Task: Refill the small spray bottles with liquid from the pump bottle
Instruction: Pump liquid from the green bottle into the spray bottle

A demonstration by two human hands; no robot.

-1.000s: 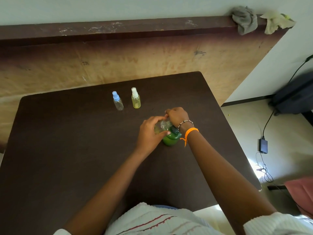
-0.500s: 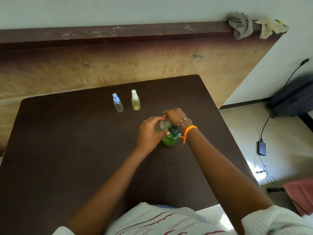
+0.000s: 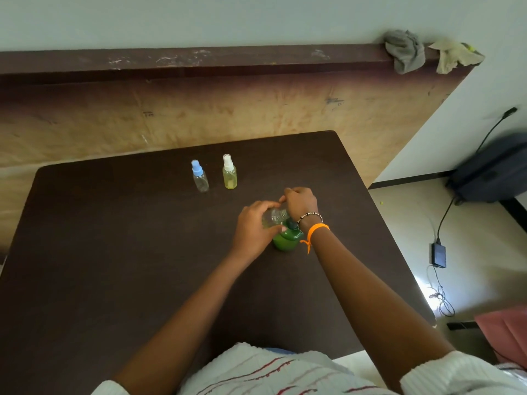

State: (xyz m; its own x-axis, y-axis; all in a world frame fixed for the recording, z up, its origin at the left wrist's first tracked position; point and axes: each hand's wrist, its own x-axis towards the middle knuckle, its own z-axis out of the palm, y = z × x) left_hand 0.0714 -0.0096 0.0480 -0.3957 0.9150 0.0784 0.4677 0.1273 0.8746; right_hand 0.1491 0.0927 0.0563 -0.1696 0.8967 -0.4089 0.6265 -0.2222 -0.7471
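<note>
Spray bottle (image 3: 274, 217), light and slippery, lies tilted in my gripping left hand (image 3: 254, 229); my right hand (image 3: 301, 201) curls over the pump bottle (image 3: 287, 240) head, just beside

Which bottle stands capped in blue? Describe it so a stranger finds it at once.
On the dark brown table, two small spray bottles stand side by side beyond the hands. The blue-capped bottle is on the left, clear-bodied, unlike its yellowish white-capped neighbour.

No legible text, label, brand or number on anything.
</note>
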